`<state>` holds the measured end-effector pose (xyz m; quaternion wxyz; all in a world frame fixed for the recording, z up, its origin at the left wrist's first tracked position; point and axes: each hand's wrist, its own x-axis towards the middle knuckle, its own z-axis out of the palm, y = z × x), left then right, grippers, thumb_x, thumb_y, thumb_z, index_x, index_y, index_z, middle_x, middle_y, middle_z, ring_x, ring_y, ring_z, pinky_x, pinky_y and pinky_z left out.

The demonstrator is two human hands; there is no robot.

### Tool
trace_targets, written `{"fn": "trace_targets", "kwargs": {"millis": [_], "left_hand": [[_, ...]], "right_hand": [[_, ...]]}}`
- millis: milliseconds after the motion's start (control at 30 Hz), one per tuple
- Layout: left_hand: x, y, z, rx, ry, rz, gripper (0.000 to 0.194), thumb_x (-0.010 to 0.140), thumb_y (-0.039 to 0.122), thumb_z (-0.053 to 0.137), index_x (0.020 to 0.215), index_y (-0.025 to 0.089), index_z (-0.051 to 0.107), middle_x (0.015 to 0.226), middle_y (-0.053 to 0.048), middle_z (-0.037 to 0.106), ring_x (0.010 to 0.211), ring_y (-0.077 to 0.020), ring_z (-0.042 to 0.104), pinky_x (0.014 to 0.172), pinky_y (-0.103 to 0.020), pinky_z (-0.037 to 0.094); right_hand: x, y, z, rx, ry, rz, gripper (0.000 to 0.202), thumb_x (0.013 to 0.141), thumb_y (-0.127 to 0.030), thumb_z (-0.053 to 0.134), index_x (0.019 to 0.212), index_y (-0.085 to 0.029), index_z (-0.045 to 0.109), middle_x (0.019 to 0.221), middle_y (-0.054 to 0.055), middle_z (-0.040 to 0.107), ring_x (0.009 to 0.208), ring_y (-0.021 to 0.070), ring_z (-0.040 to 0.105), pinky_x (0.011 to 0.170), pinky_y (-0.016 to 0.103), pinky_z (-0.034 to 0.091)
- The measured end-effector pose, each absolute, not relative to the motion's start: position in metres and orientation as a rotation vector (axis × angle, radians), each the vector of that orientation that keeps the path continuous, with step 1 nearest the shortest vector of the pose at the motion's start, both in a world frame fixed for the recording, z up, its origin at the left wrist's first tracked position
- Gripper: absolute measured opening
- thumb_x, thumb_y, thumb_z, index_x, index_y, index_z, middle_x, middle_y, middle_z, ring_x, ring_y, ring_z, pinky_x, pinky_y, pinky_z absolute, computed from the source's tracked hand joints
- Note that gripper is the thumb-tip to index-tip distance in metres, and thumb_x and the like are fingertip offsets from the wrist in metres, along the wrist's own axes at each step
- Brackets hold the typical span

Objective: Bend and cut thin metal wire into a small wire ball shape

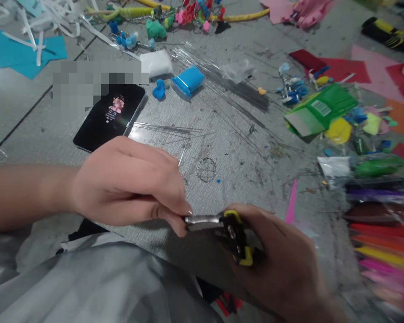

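My right hand (276, 255) is wrapped round a pair of pliers (234, 233) with black and yellow handles. The pliers' narrow metal jaws point left and reach the fingertips of my left hand (138, 184). Those fingers are pinched together on a thin wire (182, 156), of which only a short stretch shows above the knuckles; the rest is hidden. Just beyond the hands, a small wire ring (206, 169) with crossed wires inside lies flat on the grey table (242, 188).
A phone (111, 116) lies beyond my left hand. Loose straight wires (168, 129) and a bundle in clear wrapping (235, 83) are further back, near a blue clay packet (189, 80). Colourful clay packs (384, 229) line the right side, and a pink stick (292, 202) lies near my right hand.
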<state>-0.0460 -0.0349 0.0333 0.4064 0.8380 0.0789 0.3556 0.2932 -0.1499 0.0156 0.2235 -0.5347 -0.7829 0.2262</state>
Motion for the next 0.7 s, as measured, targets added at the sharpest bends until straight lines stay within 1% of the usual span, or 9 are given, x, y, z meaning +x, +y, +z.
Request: {"fn": "trace_targets", "kwargs": {"millis": [100,167,300,367,433,533,633,700], "left_hand": [[-0.047,-0.034,0.033,2.119,0.191,0.899,0.014,0.132,0.021,0.078,0.121,0.015,0.084,0.095,0.000,0.097,0.099,-0.0112,0.100,0.101,-0.017,0.080],[-0.046,-0.032,0.033,2.125,0.186,0.898,0.015,0.131,0.020,0.079,0.120,0.013,0.085,0.091,0.002,0.095,0.100,-0.0107,0.100,0.103,-0.016,0.078],[-0.046,-0.032,0.036,2.114,0.184,0.885,0.013,0.129,0.020,0.082,0.117,0.015,0.086,0.093,0.004,0.095,0.099,-0.0114,0.101,0.101,-0.016,0.079],[-0.047,-0.032,0.038,2.111,0.186,0.867,0.012,0.129,0.016,0.079,0.119,0.017,0.085,0.093,0.003,0.096,0.101,-0.0119,0.101,0.103,-0.017,0.080],[-0.047,-0.033,0.038,2.117,0.185,0.848,0.012,0.129,0.014,0.078,0.120,0.017,0.085,0.092,0.003,0.096,0.103,-0.0119,0.101,0.106,-0.018,0.080],[-0.045,-0.034,0.036,2.124,0.210,0.901,0.011,0.128,0.018,0.082,0.118,0.014,0.084,0.097,0.001,0.096,0.098,-0.0102,0.099,0.102,-0.017,0.078],[-0.042,-0.034,0.032,2.115,0.232,0.953,0.016,0.127,0.023,0.087,0.116,0.012,0.085,0.101,-0.002,0.096,0.094,-0.0089,0.096,0.095,-0.015,0.077],[-0.040,-0.035,0.030,2.104,0.242,0.954,0.014,0.125,0.023,0.089,0.116,0.013,0.085,0.098,-0.001,0.095,0.092,-0.0094,0.096,0.093,-0.016,0.077]], "right_hand": [[0.289,-0.146,0.019,-1.461,-2.181,0.599,0.045,0.076,-0.024,0.073,0.118,-0.038,0.080,0.097,0.001,0.095,0.080,0.0355,0.095,0.068,0.044,0.078],[0.284,-0.142,0.024,-1.444,-2.192,0.627,0.040,0.077,-0.027,0.073,0.115,-0.036,0.082,0.092,0.002,0.094,0.075,0.0355,0.094,0.064,0.043,0.078],[0.279,-0.138,0.035,-1.396,-2.211,0.762,0.028,0.079,-0.028,0.076,0.104,-0.035,0.086,0.078,0.001,0.090,0.057,0.0316,0.087,0.052,0.038,0.073],[0.280,-0.138,0.036,-1.416,-2.176,0.865,0.025,0.079,-0.028,0.078,0.100,-0.036,0.087,0.076,-0.001,0.089,0.054,0.0301,0.085,0.049,0.037,0.070],[0.282,-0.140,0.035,-1.441,-2.140,0.953,0.029,0.076,-0.027,0.080,0.101,-0.039,0.089,0.076,-0.002,0.089,0.054,0.0308,0.085,0.048,0.038,0.070],[0.286,-0.142,0.032,-1.457,-2.124,1.011,0.037,0.071,-0.025,0.082,0.104,-0.041,0.091,0.073,-0.005,0.087,0.050,0.0292,0.081,0.049,0.038,0.070],[0.286,-0.140,0.030,-1.483,-2.147,0.890,0.035,0.073,-0.027,0.080,0.106,-0.037,0.087,0.078,-0.003,0.089,0.054,0.0285,0.084,0.051,0.036,0.070],[0.284,-0.137,0.030,-1.468,-2.193,0.732,0.032,0.078,-0.029,0.075,0.108,-0.035,0.084,0.085,0.000,0.093,0.061,0.0297,0.088,0.058,0.038,0.074]]}}
